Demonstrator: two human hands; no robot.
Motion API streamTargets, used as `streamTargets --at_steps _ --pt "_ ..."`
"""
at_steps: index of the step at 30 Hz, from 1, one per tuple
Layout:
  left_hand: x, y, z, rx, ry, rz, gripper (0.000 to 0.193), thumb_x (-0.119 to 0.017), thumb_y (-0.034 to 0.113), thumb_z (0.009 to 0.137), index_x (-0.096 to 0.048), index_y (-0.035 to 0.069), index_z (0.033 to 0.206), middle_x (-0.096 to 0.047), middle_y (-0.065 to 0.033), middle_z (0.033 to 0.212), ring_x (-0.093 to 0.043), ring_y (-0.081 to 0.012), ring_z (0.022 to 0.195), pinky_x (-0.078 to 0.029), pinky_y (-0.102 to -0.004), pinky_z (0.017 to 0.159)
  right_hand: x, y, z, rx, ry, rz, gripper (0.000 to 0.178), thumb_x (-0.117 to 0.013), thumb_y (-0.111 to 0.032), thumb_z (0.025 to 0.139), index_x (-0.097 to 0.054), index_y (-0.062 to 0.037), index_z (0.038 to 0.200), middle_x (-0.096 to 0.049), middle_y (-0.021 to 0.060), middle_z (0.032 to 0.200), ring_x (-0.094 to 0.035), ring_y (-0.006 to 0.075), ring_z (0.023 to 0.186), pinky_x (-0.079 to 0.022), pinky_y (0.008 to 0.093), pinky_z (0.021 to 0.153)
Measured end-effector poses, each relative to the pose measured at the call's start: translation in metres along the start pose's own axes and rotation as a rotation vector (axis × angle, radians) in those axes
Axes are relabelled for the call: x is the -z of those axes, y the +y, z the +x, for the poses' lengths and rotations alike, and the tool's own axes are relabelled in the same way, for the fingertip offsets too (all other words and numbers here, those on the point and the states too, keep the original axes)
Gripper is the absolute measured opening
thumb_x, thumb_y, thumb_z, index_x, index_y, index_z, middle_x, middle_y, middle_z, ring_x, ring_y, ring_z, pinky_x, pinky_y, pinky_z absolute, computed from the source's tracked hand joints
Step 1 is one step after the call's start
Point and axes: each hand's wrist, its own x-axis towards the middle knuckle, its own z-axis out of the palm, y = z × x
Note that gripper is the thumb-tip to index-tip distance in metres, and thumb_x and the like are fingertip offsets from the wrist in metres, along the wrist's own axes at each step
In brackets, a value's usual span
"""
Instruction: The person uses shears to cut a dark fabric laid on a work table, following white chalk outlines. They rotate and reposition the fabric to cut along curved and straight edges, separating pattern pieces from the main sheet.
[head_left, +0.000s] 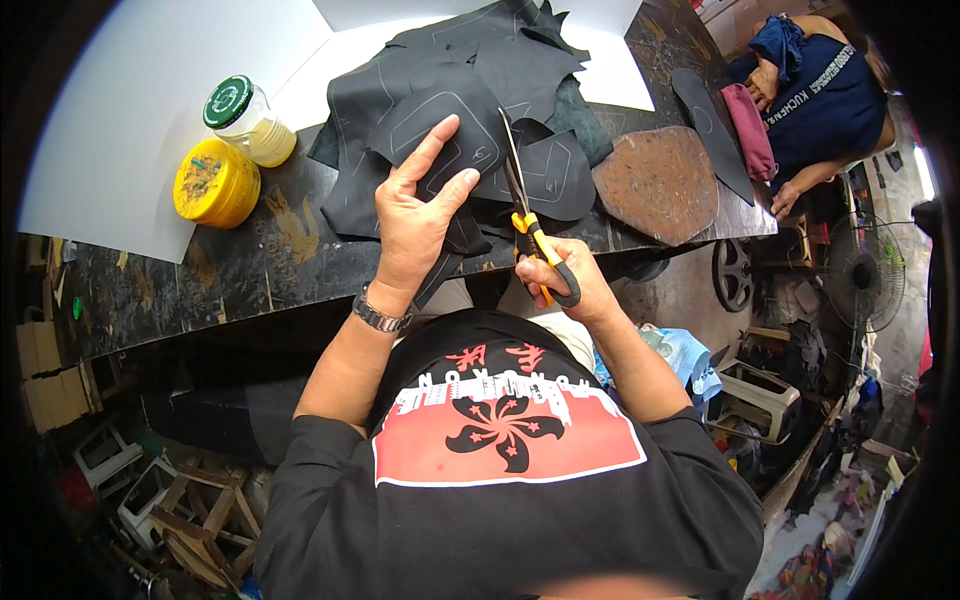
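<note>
My left hand point(415, 215) is at a black leather piece point(440, 115) with pale outlines drawn on it. Its index finger and thumb stretch over the top; the other fingers are hidden, apparently under the leather. My right hand point(565, 280) grips scissors point(535, 240) with yellow, orange and black handles. Their blades point away from me along the right edge of that piece, beside my left thumb. Whether they touch the leather I cannot tell. More marked black leather point(555, 175) lies underneath and to the right, and the pile continues behind.
On the dark worktable point(150, 300) at left stand a yellow tub point(215, 190) and a green-lidded jar point(255, 135). A worn brown board point(655, 185) lies at right. Past it, another person point(815, 105) leans at the table beside a maroon item point(748, 130). A fan point(865, 270) stands far right.
</note>
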Motion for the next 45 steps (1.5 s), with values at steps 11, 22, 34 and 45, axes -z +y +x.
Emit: streamTargets --at_steps 11,22,34,45 --pt "0.007 0.006 0.007 0.022 -0.098 0.003 0.055 -0.071 -0.005 0.08 -0.057 0.005 0.132 -0.061 -0.0082 0.126 -0.057 -0.0108 0.11 -0.045 -0.0255 0.097 0.003 0.005 -0.006 -0.019 -0.046 0.041 0.028 -0.072 -0.027 0.083 -0.059 -0.0022 0.078 -0.053 0.0024 0.058 -0.049 0.0084 0.042 -0.038 0.0209 0.039" --pt "0.007 0.004 0.005 0.067 -0.161 -0.026 0.057 -0.071 -0.004 0.079 -0.056 0.004 0.133 -0.061 -0.0075 0.127 -0.057 -0.0107 0.11 -0.046 -0.0247 0.096 0.006 -0.008 -0.006 -0.089 -0.057 0.042 0.035 -0.072 -0.035 0.082 -0.06 -0.0014 0.085 -0.057 0.0047 0.069 -0.056 0.0108 0.056 -0.047 0.0226 0.049" --pt "0.012 0.005 0.007 0.084 -0.19 -0.013 0.06 -0.071 -0.004 0.078 -0.054 0.004 0.135 -0.059 -0.0082 0.13 -0.055 -0.0122 0.114 -0.041 -0.0265 0.102 0.0 0.0 -0.006 -0.017 -0.075 0.119 0.03 -0.071 -0.029 0.083 -0.058 -0.0015 0.079 -0.053 0.0033 0.063 -0.049 0.009 0.043 -0.037 0.0205 0.04" --pt "0.017 0.006 0.008 0.085 -0.246 0.052 0.063 -0.069 -0.005 0.08 -0.048 0.003 0.139 -0.053 -0.0087 0.137 -0.055 -0.0104 0.113 -0.053 -0.0235 0.086 -0.001 -0.005 -0.007 -0.066 -0.089 0.113 0.03 -0.071 -0.03 0.084 -0.059 -0.0019 0.079 -0.055 0.004 0.064 -0.052 0.01 0.046 -0.041 0.0213 0.043"
